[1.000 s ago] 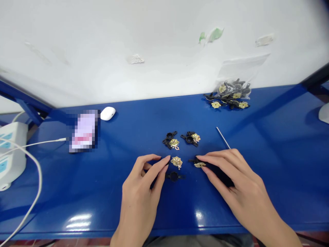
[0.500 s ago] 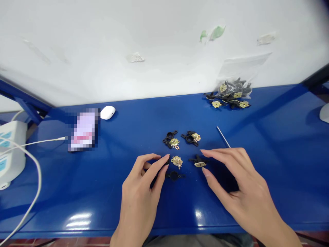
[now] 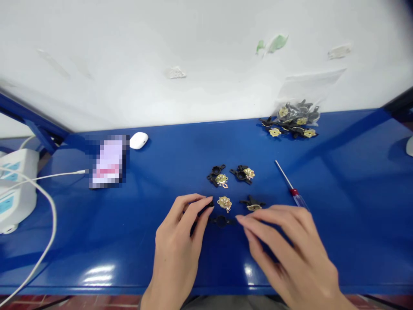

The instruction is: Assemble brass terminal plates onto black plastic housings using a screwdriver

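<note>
Between the thumb and forefinger of my left hand is a small black part, mostly hidden by the fingertips. My right hand has its fingertips close together by the right end of a black ring bracket; whether they touch it or hold anything is unclear. Just above that bracket lies a gold metal disc with a small dangling piece. A black part with a gold disc sits above my right fingers. Two groups of black and gold parts, one left and one right, lie farther back.
A screwdriver lies to the right, its handle end behind my right hand. At the back are a plastic bag of parts and loose parts. A phone, white case and power strip are left.
My right hand has moved left and down, from the black part with the gold disc to the ring bracket, its fingertips closer together. The screwdriver's red collar now shows. My left hand keeps its pinch.
</note>
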Tool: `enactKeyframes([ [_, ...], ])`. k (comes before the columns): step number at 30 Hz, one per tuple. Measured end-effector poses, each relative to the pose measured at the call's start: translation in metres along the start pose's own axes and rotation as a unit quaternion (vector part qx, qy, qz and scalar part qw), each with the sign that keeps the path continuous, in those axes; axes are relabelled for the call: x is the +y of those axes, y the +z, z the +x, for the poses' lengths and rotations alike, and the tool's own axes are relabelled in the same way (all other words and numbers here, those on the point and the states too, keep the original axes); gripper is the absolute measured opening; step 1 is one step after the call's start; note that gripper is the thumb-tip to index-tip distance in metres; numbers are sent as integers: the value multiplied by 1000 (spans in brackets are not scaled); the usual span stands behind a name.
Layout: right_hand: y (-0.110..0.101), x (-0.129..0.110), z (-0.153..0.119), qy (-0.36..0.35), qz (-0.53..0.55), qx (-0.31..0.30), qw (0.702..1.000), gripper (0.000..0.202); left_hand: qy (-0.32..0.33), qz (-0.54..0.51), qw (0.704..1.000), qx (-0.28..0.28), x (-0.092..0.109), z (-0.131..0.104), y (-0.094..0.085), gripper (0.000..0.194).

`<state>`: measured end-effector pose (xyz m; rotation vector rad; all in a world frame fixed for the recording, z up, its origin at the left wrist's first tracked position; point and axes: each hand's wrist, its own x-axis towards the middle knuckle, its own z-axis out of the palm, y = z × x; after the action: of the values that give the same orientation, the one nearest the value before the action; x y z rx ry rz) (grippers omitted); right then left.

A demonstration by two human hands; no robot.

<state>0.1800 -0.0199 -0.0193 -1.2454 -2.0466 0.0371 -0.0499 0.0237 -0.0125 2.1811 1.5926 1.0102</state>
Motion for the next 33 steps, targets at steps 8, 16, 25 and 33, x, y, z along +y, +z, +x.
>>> enactKeyframes([
  [8, 25, -26, -14, 27, 9, -59, 998, 39, -7, -42, 999, 15, 0, -1, -5, 31],
  [16, 15, -25, -3, 42, 49, -45, 997, 39, 6, -79, 997, 15, 2, -3, -5, 35],
  [25, 13, -18, 1, 69, 9, 5, 998, 31, 1, -56, 998, 17, 6, 1, -5, 31],
  [33, 15, -13, 6, 82, -29, 38, 995, 28, -22, -41, 999, 13, 3, -1, -4, 23],
])
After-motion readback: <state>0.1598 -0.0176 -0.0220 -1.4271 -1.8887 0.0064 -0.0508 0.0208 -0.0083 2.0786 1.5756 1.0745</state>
